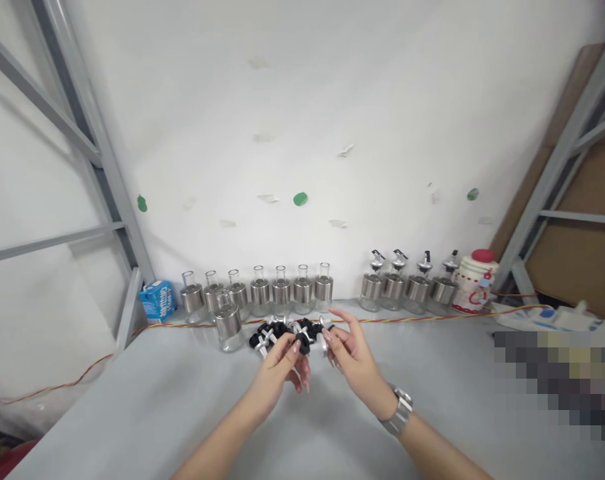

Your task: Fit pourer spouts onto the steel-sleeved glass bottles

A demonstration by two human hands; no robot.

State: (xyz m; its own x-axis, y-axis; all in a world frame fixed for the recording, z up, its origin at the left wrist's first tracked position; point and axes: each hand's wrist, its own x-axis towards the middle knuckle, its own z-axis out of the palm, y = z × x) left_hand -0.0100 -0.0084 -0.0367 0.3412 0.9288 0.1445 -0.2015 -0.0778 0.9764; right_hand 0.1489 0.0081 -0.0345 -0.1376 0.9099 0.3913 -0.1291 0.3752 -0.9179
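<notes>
My left hand pinches a black rubber stopper between thumb and fingers. Close to its right, my right hand, with a metal watch at the wrist, grips a small silvery pourer part, partly covered by the fingers. The two pieces are apart. Behind both hands lies a pile of loose black and silver pourer parts, partly hidden. One glass bottle with a steel band stands forward of the others, left of the pile.
Several open-necked bottles line the wall. Bottles with pourers fitted stand farther right, beside a red-lidded jar. A blue carton sits at the back left. A red-yellow cord crosses the grey table. Metal frame posts flank both sides.
</notes>
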